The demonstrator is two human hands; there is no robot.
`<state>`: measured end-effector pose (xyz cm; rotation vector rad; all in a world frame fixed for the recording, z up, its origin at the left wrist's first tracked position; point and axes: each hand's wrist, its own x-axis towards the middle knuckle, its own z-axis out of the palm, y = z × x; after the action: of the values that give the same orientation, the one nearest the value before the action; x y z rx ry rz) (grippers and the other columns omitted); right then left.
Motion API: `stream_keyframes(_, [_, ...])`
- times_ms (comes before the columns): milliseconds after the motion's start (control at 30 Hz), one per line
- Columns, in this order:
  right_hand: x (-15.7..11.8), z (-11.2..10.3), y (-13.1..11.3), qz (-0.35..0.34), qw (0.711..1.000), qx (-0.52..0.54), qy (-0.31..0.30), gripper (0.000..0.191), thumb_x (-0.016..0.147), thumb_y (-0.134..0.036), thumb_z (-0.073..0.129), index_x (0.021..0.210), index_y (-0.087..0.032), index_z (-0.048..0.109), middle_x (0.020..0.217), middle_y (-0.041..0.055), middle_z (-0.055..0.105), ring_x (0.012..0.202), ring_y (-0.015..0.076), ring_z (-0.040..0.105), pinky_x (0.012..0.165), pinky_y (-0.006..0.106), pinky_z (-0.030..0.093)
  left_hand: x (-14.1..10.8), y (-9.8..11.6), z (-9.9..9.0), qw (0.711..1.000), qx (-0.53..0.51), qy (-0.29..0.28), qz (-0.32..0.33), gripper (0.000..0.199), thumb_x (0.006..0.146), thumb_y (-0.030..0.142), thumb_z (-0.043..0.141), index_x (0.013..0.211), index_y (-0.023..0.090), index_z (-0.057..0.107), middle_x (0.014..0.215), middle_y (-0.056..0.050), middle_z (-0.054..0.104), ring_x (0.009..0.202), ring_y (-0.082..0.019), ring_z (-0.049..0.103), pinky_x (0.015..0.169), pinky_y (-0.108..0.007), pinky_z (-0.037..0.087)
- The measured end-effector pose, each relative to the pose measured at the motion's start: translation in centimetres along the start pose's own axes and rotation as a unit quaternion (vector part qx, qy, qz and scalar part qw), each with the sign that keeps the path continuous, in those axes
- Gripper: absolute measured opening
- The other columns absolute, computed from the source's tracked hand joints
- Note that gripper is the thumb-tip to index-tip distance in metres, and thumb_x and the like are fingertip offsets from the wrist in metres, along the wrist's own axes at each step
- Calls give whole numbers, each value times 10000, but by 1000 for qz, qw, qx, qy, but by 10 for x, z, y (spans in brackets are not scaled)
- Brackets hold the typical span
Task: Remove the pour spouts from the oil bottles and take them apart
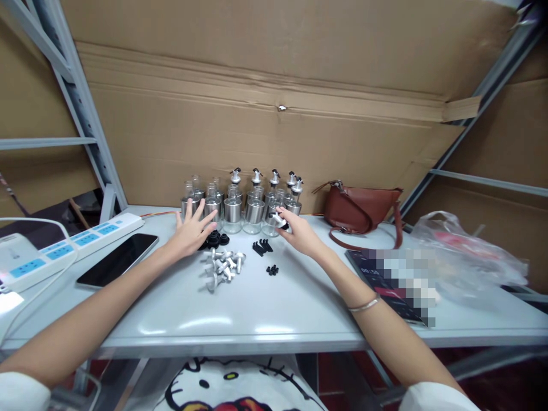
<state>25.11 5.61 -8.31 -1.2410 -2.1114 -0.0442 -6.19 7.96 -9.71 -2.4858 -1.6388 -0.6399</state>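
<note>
A smooth, pale grey table (pixel 299 302) stretches beneath the hands, its near side catching glossy streaks of light, with creased brown cardboard (pixel 257 74) rising behind and metal struts (pixel 47 142) at the sides. The right hand (pixel 299 231) pinches a silvery spout part (pixel 279 220) between thumb and fingers, in front of the bottles; its exact shape is hard to make out at this size. The left hand (pixel 189 235), left of that grip, has its fingers fanned apart beside round black caps (pixel 216 238). Clear glass bottles (pixel 232 211) with narrow necks and shiny metal sleeves stand upright beyond and left of the grip, with silver-and-black pourers (pixel 274 177) topping some at the back. Left of the grip and nearer the person lie slim black levers (pixel 262 246), tiny black beads (pixel 272 270) and a heap of stemmed silvery pieces (pixel 225 265). Right of the grip sit a reddish-brown handbag (pixel 363 208) and a crinkled, see-through plastic bag (pixel 471 251).
</note>
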Motion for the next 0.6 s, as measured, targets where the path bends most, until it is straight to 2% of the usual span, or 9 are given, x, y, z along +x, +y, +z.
stream_keyframes(67, [0, 2, 2, -1, 1000, 7, -23, 246, 780, -166, 562, 1026, -173, 566, 1395, 140, 461, 1348, 280, 349, 1087, 468, 336, 0, 0, -1, 1000, 6, -3, 2, 544, 960, 521, 154, 1427, 292, 311, 1563, -76, 53, 1408, -386, -81, 1026, -728, 77])
stream_keyframes(133, [0, 3, 3, 6, 999, 13, -42, 282, 793, -164, 557, 1075, -170, 564, 1414, 139, 438, 1367, 275, 306, 1100, 473, 324, 0, 0, -1, 1000, 9, -5, 2, 546, 961, 520, 146, 1429, 290, 308, 1564, -74, 53, 1408, -382, -85, 1023, -732, 73])
stream_keyframes(267, [0, 3, 4, 16, 998, 11, -56, 355, 819, -171, 539, 1173, -148, 531, 1448, 153, 383, 1382, 272, 265, 1107, 473, 316, 0, 1, -2, 1000, 17, -11, 1, 546, 962, 518, 150, 1430, 283, 304, 1563, -83, 43, 1407, -385, -88, 1012, -742, 64])
stream_keyframes(367, [0, 3, 7, 14, 998, 12, -58, 378, 826, -179, 538, 1204, -174, 522, 1473, 127, 348, 1386, 262, 257, 1115, 462, 309, 0, 1, -1, 1000, 29, -8, 1, 534, 965, 510, 164, 1432, 289, 296, 1562, -87, 46, 1408, -392, -70, 1005, -749, 71])
stream_keyframes(467, [-1, 4, 9, 7, 998, 20, -59, 440, 835, -185, 529, 1272, -205, 479, 1471, 102, 359, 1391, 252, 242, 1117, 454, 310, 0, 1, 0, 999, 42, -2, 1, 524, 967, 501, 167, 1432, 296, 294, 1561, -85, 60, 1409, -398, -49, 1004, -751, 85])
stream_keyframes(600, [0, 5, 10, 4, 997, 21, -73, 532, 836, -176, 525, 1353, -191, 400, 1459, 118, 377, 1399, 257, 212, 1123, 459, 291, 1, 0, 2, 999, 50, 2, 4, 517, 967, 503, 170, 1431, 311, 291, 1561, -78, 62, 1410, -399, -36, 1002, -754, 99])
